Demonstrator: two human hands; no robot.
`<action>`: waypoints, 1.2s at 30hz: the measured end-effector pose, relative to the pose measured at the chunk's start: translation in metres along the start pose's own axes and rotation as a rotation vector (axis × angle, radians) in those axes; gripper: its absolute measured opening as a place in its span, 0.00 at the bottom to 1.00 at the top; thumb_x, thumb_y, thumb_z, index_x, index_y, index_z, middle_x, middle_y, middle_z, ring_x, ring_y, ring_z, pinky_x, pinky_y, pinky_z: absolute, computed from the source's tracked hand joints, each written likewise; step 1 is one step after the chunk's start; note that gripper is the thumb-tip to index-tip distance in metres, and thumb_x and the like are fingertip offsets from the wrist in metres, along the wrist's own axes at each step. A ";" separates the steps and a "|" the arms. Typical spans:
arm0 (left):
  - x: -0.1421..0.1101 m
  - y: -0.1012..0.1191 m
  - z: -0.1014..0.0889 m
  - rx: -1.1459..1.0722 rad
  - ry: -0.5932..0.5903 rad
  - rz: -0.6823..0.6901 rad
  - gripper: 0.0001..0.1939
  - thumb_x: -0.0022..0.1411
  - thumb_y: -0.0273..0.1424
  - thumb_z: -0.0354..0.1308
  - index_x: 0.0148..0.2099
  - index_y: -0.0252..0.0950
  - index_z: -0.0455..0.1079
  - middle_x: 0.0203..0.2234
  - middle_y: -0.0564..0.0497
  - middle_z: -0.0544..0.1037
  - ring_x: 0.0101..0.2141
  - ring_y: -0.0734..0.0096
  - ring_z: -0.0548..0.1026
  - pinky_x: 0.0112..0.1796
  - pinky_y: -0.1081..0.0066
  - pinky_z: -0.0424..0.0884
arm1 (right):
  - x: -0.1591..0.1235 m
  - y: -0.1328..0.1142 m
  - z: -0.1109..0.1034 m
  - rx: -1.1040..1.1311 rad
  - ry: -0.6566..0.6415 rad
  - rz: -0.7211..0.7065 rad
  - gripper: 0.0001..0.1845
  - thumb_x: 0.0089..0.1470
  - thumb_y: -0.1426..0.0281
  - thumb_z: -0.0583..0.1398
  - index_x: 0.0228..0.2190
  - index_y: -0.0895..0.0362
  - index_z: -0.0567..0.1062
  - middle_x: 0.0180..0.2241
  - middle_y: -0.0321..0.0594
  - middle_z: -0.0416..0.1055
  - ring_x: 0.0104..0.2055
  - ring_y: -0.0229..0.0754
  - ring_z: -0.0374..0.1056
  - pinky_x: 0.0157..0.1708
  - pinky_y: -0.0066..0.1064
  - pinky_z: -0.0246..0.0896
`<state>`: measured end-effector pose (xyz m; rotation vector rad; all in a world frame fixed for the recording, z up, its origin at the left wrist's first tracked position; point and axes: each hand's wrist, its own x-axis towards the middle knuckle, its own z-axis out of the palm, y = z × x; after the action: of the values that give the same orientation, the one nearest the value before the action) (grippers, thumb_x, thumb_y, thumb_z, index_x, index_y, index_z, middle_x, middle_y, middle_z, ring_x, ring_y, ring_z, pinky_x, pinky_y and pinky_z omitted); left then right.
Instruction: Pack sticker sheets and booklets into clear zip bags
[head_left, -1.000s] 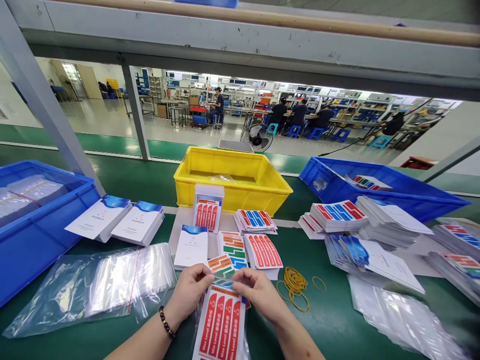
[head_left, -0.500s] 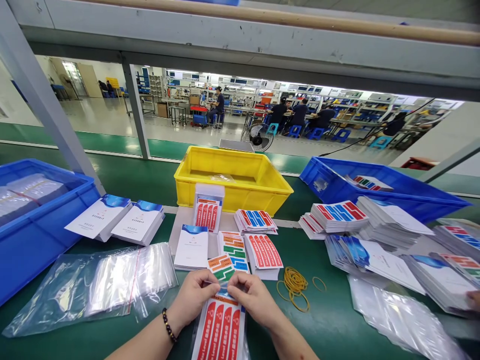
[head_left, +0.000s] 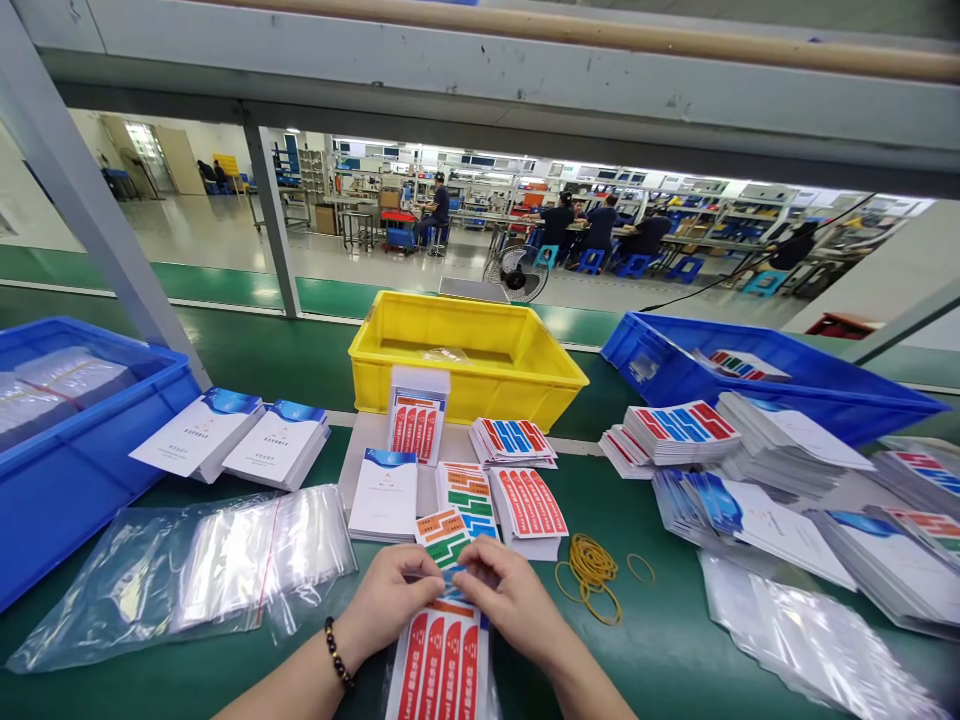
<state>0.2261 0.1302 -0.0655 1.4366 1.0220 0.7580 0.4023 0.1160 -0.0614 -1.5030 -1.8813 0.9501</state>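
Note:
Low in the middle, a clear plastic bag [head_left: 490,692] holds sticker sheets, with a red-striped sheet [head_left: 439,668] on top. My left hand [head_left: 394,600] pinches the bag's upper edge between thumb and curled forefinger. On the other side of that edge, my right hand [head_left: 510,602] grips it the same way, its thumb close to the left thumb. Just beyond my fingers lie orange, green and blue sticker sheets [head_left: 466,492]. A stack of white booklets [head_left: 382,498] is left of them, and a stack of red sticker sheets [head_left: 529,505] is to the right.
A yellow bin [head_left: 465,385] stands behind the stacks, between blue bins at left [head_left: 90,450] and right [head_left: 765,375]. Rubber bands [head_left: 591,568] lie right of my hands. Clear bags [head_left: 262,565] lie at left. More booklets [head_left: 765,520] and sticker stacks [head_left: 679,432] are at right.
The red sheet in the bag sits slightly lower between my hands, and my right fingers have shifted a little along the bag's edge. Another person's hand has left the right edge of view.

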 end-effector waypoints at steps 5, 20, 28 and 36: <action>-0.002 0.005 -0.002 0.198 -0.065 0.064 0.07 0.50 0.27 0.53 0.23 0.32 0.68 0.25 0.49 0.73 0.29 0.70 0.69 0.32 0.74 0.62 | 0.002 0.010 -0.017 -0.306 0.032 0.248 0.09 0.49 0.66 0.54 0.23 0.57 0.60 0.23 0.34 0.66 0.26 0.37 0.60 0.25 0.25 0.46; -0.006 0.000 -0.003 0.523 0.014 0.310 0.08 0.54 0.24 0.50 0.25 0.34 0.68 0.24 0.50 0.72 0.29 0.71 0.69 0.32 0.73 0.63 | 0.003 0.024 -0.027 0.097 0.110 0.082 0.05 0.50 0.68 0.51 0.26 0.56 0.62 0.23 0.34 0.62 0.25 0.36 0.59 0.25 0.25 0.52; -0.011 0.008 -0.004 0.660 0.255 0.515 0.10 0.57 0.25 0.48 0.41 0.33 0.67 0.35 0.44 0.69 0.38 0.64 0.66 0.40 0.63 0.64 | 0.011 0.032 -0.018 -0.136 0.308 0.113 0.12 0.52 0.63 0.51 0.30 0.57 0.69 0.28 0.41 0.69 0.30 0.42 0.65 0.31 0.32 0.58; -0.046 0.042 -0.053 0.850 0.358 0.359 0.11 0.62 0.29 0.42 0.30 0.35 0.64 0.26 0.48 0.69 0.29 0.70 0.67 0.30 0.70 0.64 | 0.008 0.031 -0.017 -0.351 0.545 -0.079 0.15 0.54 0.60 0.50 0.32 0.57 0.70 0.32 0.44 0.68 0.31 0.42 0.65 0.29 0.31 0.58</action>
<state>0.1663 0.1126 -0.0125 2.3117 1.4823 0.9065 0.4320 0.1307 -0.0760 -1.6568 -1.7290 0.1384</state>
